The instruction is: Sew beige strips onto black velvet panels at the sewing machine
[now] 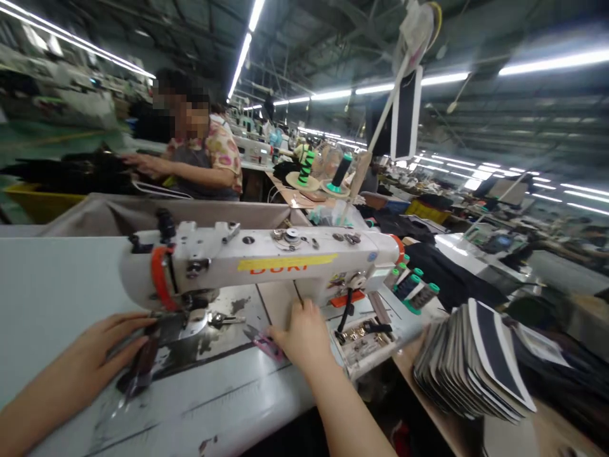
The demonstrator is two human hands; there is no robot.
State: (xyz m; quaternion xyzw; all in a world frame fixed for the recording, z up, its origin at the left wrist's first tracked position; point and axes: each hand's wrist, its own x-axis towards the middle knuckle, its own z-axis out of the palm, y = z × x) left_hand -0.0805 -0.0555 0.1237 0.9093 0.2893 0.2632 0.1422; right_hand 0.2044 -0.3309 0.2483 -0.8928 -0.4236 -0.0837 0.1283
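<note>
Two hands at sewing machine [266, 260]: left hand [95, 355], fingers together, pressed dark piece [143, 365]; right hand [304, 336], fingers curled, touched pink snips [266, 344]

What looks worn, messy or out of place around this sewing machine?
The grey table top has chipped, dark patches of worn paint near the white sewing machine. The stack of black-and-white cut pieces leans, fanned out. Nothing looks spilled.
</note>
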